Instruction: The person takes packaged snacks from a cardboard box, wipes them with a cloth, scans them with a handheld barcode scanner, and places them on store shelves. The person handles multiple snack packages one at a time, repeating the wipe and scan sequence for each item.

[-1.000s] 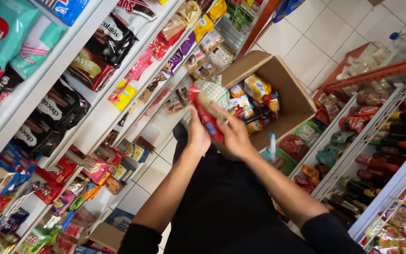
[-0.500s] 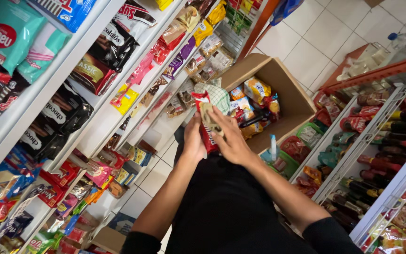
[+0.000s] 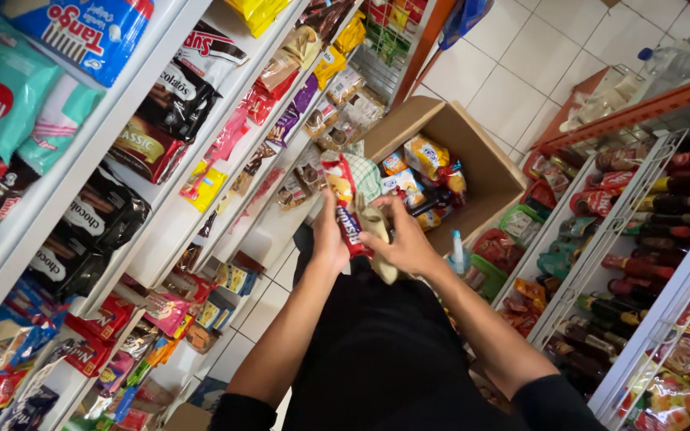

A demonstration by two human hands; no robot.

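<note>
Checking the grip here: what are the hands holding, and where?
Both hands, left hand and right hand, clasp a red snack packet around its lower end.

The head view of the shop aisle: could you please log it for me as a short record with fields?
Setting: shop aisle, white tiled floor
Left hand: grips a red snack packet, held upright
Right hand: holds a beige cloth against the packet
Ahead: open cardboard box on the floor, with assorted packets in it
Left side: white shelves of biscuits and chocolates
Right side: wire racks with sauce bottles
</note>
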